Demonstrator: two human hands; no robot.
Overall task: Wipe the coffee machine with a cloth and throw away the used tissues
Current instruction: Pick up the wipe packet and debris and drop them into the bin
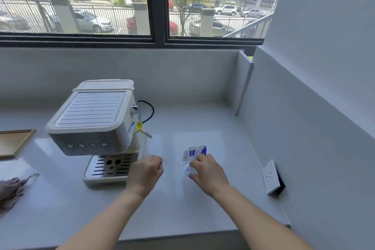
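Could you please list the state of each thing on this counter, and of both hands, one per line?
coffee machine: upright, lid closed, nothing on its drip tray.
cloth: crumpled at the counter's left edge, untouched.
tissue packet: lying on the counter, under the right hand's fingertips.
crumpled tissue: on the counter, at the right hand.
left hand: closed in a loose fist, apparently empty.
right hand: fingers on the packet and tissue.
wooden tray: flat, empty where visible.

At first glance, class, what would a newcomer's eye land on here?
The cream coffee machine stands left of centre on the white counter. To its right, the right hand pinches a crumpled tissue packet, while the left hand hovers closed beside the machine's drip tray. A grey cloth lies at the far left edge.
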